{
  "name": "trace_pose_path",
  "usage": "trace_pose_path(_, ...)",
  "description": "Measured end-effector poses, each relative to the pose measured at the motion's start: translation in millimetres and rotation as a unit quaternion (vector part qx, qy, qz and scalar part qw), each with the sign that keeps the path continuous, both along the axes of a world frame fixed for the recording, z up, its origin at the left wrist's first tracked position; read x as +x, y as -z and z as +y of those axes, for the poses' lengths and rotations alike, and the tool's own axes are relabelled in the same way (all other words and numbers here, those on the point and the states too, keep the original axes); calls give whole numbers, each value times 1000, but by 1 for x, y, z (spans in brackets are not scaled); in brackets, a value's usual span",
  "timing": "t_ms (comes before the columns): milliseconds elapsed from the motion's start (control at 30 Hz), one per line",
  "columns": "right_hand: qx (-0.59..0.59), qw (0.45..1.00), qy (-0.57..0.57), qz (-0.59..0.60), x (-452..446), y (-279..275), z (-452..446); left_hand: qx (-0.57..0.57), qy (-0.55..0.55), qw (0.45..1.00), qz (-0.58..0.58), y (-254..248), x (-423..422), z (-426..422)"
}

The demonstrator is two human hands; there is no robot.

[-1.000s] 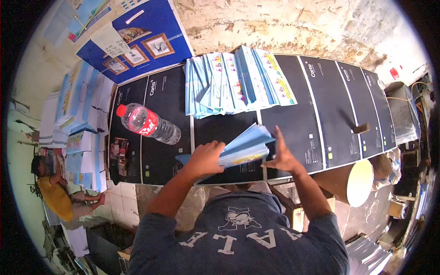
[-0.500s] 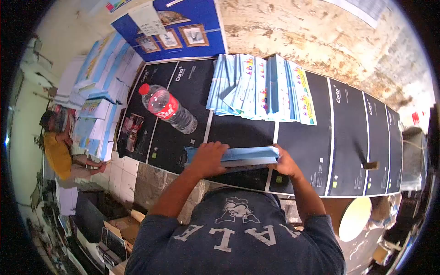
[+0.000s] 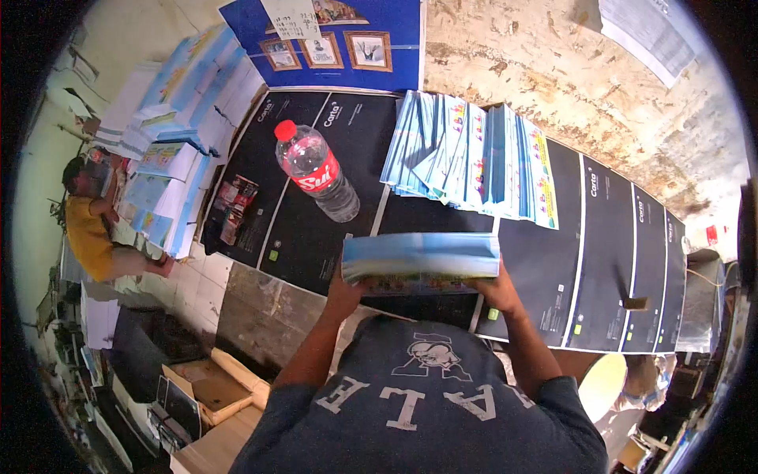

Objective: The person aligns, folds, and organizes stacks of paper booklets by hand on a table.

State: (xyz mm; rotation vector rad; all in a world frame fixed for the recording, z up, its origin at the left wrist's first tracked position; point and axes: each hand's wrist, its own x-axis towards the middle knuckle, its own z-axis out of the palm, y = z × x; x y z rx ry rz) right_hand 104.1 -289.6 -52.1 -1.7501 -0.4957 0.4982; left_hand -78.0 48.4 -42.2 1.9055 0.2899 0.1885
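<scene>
A thick stack of booklets [image 3: 421, 257], pale blue along its edge, stands between both hands over the front of the black table. My left hand [image 3: 346, 292] grips its left end, the fingers largely hidden behind the stack. At the opposite end, my right hand [image 3: 497, 289] is closed on the lower corner. Farther back lies a fanned row of similar booklets [image 3: 474, 158] with colourful printing. To the left of it stands a clear plastic bottle [image 3: 317, 171] with a red cap and red label.
The table [image 3: 545, 276] is covered in black boards marked "Carta". A small block [image 3: 636, 303] sits at right. Tall paper piles [image 3: 178, 118] rise at left, near a person in a yellow shirt [image 3: 88, 237]. An open cardboard box [image 3: 213, 387] is below left.
The stack has been raised and tipped, so more of its broad blue edge faces me. My left hand has shifted from on top of it to its left end. The view has also moved.
</scene>
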Motion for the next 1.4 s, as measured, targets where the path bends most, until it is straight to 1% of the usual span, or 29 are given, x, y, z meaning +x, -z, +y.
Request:
trace_pose_path(33, -68, 997, 42, -12, -7, -44, 14, -38, -76, 995, 45, -12, 10, -8)
trace_pose_path(67, -116, 990, 81, -8, -11, -35, 16, -75, -149, 982, 92, -23, 15, -18)
trace_pose_path(100, -189, 979, 66, -25, -21, -43, 21, 21, -158, 986, 52, -29, 21, -27)
trace_pose_path(133, -260, 963, 53, -41, -30, -52, 28, 21, -153, 987, 45, -35, 24, -35)
trace_pose_path(200, -230, 968, 87, -52, -36, -54, 25, -13, -175, 984, -14, -48, 20, -49)
trace_pose_path(267, 42, 992, 116, 24, -33, -37, 7, -62, -146, 987, 30, -49, 11, -34)
trace_pose_path(300, 63, 994, 80, 48, -20, 2, -8, -42, -111, 993, 18, -26, 7, -23)
trace_pose_path(367, 23, 998, 54, 10, -15, -6, -20, -27, -72, 997, 5, -11, 2, -16)
trace_pose_path(400, -15, 999, 19, -32, -8, -15, -23, -67, -40, 995, -55, -10, 4, -15)
trace_pose_path(467, -27, 1000, 6, 1, -10, -24, -25, -109, -9, 988, -111, -1, 5, -9)
trace_pose_path(533, -124, 973, 80, -179, -14, -36, -22, -239, -3, 971, 2, 13, 12, 2)
trace_pose_path(567, -169, 945, 93, -265, -19, -52, -25, -246, -7, 969, 17, 14, 12, 2)
trace_pose_path(600, -166, 944, 91, -269, -26, -69, -22, -245, -10, 969, 13, 10, 14, 2)
trace_pose_path(667, -304, 806, 25, -507, -47, -83, -19, -185, -4, 983, 4, 2, 14, 2)
trace_pose_path(700, -389, 776, -27, -496, -51, -83, -15, -184, -2, 983, 7, 5, 13, 3)
trace_pose_path(733, -391, 777, -28, -493, -52, -85, -15, -199, 8, 980, -8, 10, 12, 3)
trace_pose_path(800, -461, 787, -160, -378, -37, -101, -14, -214, 21, 976, -28, 9, 17, 1)
trace_pose_path(867, -415, 818, -135, -374, -31, -102, -29, -219, 18, 975, 19, -2, 13, 1)
trace_pose_path(933, -205, 952, -30, -227, 0, -78, -61, -158, 31, 987, -20, 3, 18, 3)
trace_pose_path(967, -299, 922, -56, -240, 6, -62, -68, -94, 52, 993, -43, 6, 15, 6)
trace_pose_path(1000, -292, 921, -69, -248, 14, -54, -61, -89, 37, 994, -47, 7, 15, 9)
trace_pose_path(1067, -133, 971, -123, -157, 26, -40, -45, -60, 36, 997, -18, 10, 14, 8)
trace_pose_path(1100, -55, 972, -122, -195, 34, -24, -37, -58, 16, 998, -18, 12, 15, 9)
trace_pose_path(1133, -49, 970, -140, -193, 37, -20, -35, -78, 34, 996, -18, 15, 15, 11)
trace_pose_path(1200, 17, 991, -132, -28, 44, -14, -29, -88, 32, 995, -19, 33, 12, 9)
trace_pose_path(1233, -47, 992, -116, -29, 47, -9, -33, -144, 21, 989, -10, 59, 11, 4)
trace_pose_path(1267, 27, 989, -143, 20, 46, -3, -33, -195, 7, 981, -5, 84, 12, 4)
trace_pose_path(1300, 22, 993, -99, 61, 38, 1, -30, -244, -9, 970, -3, 103, 13, 10)
trace_pose_path(1400, 40, 997, -43, 57, 13, -2, -33, -81, -55, 994, 52, 4, 7, -3)
